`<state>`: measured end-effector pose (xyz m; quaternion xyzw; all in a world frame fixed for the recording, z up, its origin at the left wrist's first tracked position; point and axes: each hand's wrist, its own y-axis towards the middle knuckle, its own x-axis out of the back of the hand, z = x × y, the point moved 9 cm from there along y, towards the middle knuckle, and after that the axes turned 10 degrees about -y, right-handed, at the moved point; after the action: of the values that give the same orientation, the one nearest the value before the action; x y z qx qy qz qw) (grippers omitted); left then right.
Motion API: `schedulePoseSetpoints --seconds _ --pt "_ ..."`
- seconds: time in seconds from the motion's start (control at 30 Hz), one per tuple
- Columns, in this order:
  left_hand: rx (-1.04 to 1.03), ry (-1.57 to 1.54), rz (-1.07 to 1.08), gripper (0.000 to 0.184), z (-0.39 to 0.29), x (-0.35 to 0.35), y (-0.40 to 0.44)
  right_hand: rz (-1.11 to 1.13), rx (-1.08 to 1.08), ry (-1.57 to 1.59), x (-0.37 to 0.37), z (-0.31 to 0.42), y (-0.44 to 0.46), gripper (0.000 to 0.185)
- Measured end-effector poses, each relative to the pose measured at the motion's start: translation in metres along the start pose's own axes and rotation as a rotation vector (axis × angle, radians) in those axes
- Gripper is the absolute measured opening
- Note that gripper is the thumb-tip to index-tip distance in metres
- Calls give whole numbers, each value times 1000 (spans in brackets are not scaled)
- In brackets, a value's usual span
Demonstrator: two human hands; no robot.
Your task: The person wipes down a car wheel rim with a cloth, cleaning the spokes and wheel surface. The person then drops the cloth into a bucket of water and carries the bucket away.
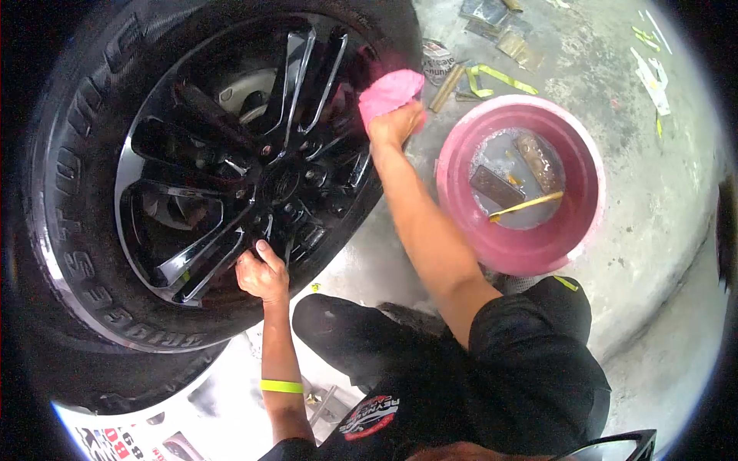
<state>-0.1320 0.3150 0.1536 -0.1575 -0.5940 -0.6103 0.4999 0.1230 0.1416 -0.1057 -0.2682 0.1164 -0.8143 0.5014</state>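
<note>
A large black tyre (73, 192) with raised lettering and a glossy black spoked wheel (278, 183) fills the left of the view. My left hand (263, 275) is at the lower spokes, fingers curled around a spoke and thumb pointing up. In my right hand (398, 124) is a bunched pink cloth (390, 91), held against the tyre's right side, slightly smeared by motion. Part of that hand is hidden by the cloth. A yellow-green band (281, 386) circles my left forearm.
Right of the wheel stands a pink bucket (580, 177) with cloudy water, a dark block (498, 184), a brownish block (540, 163) and a yellow strip. Brown strips, yellow-green tape (503, 78) and scraps lie on the concrete floor (646, 223) beyond. Printed sheets lie lower left.
</note>
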Motion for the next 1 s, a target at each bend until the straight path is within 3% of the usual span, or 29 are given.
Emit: schedulePoseSetpoints --seconds 0.07,0.1,0.13,0.17,0.2,0.23,0.27,0.3,0.33,0.4,0.43,0.47,0.53,0.57,0.63,0.67,0.73,0.77,0.9,1.0 --pt "5 1 11 50 -1 -1 0 108 -79 429 -7 -13 -5 56" --pt "23 17 33 50 0 -2 -1 105 -189 341 -7 -22 -18 41" --pt "19 16 43 50 -1 -2 -2 93 382 -141 4 18 -31 34" --pt "28 40 58 51 -1 -1 -2 94 497 59 27 39 -61 46" --pt "36 63 71 52 -1 -3 -2 171 388 -347 -17 0 -100 60" --pt "37 76 81 51 1 -4 -2 377 323 309 -2 16 -129 68" --pt "31 79 95 51 2 -4 -3 446 359 453 5 24 -155 68" --pt "23 61 58 51 2 -3 -3 328 599 150 19 37 -170 66" --pt "17 42 20 52 1 -2 -2 210 511 199 37 42 -169 64" --pt "85 39 107 52 8 -8 -5 402 406 126 23 20 -145 63" --pt "100 21 105 52 5 -6 -3 209 480 -26 33 22 -126 63" --pt "121 6 103 53 6 -4 -3 215 415 -71 16 5 -104 56" --pt "108 9 97 54 11 -8 -3 712 -291 951 24 19 -73 41" --pt "62 18 61 52 9 -8 -3 718 -296 955 14 11 -69 41" --pt "11 44 51 52 4 -4 -4 58 264 467 45 -14 -50 31" --pt "21 52 58 52 5 -4 -5 72 262 460 28 -30 -47 31" --pt "19 13 53 52 5 -4 -5 93 147 487 1 -61 -38 68" --pt "14 36 54 52 2 -3 -4 86 179 -4 25 -45 -38 58" --pt "-13 28 15 52 2 -2 -3 136 117 -156 37 -27 -47 59" --pt "7 41 23 51 3 -1 -7 132 232 -91 10 -29 -51 53"
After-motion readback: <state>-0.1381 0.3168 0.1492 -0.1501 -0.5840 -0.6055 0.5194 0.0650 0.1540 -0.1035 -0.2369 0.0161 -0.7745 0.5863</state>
